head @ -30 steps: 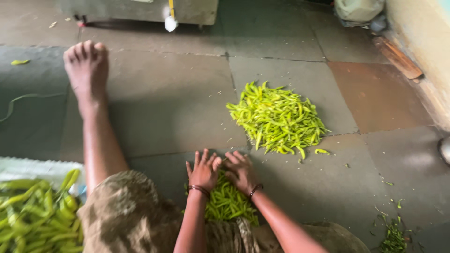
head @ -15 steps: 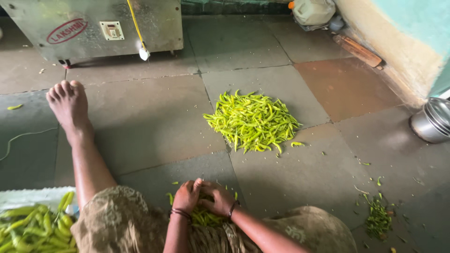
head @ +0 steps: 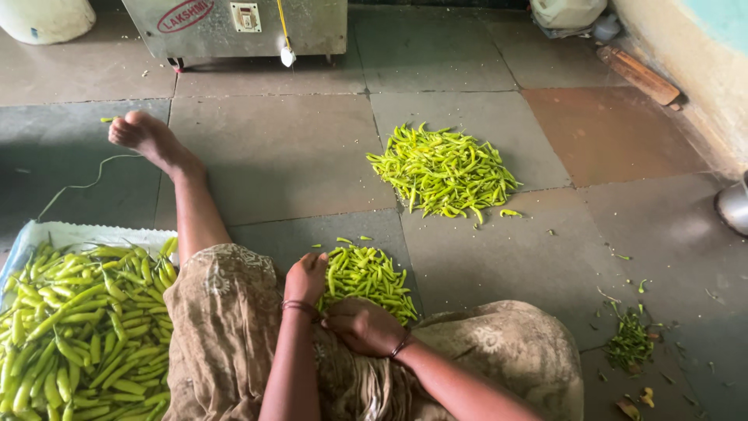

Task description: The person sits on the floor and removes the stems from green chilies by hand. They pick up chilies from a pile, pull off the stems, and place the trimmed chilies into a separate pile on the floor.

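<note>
Low in the centre of the frame I've got both hands down at the small heap of green chillies (head: 365,278) that lies on the floor between the knees. The left hand (head: 305,277) sits at the heap's left edge, fingers curled down against the chillies; whether that grip actually has one pinched, I can't tell from this angle. The right hand (head: 363,326) is just below the heap, knuckles up, fingers folded in tight toward the lap; its grip looks closed, but what it has hold of is hidden under the hand. The two hands are close together, nearly touching at the wrist bangles.

Up and to the right of centre, well apart from the hands, there's a bigger, brighter pile of chillies (head: 444,170) spread on the grey floor tiles (head: 280,156), with a few strays just beside it. At the lower left edge a white sack (head: 86,234) is full of longer green chillies, hard against the brown patterned skirt (head: 222,327). One bare leg runs up the left side, the foot (head: 144,134) resting on the floor in the upper left.

Lower right, a little scatter of green stems (head: 629,343) lies on the tiles. Along the top edge stands a metal machine (head: 234,23), and at the far right edge part of a steel vessel (head: 734,204) shows.
</note>
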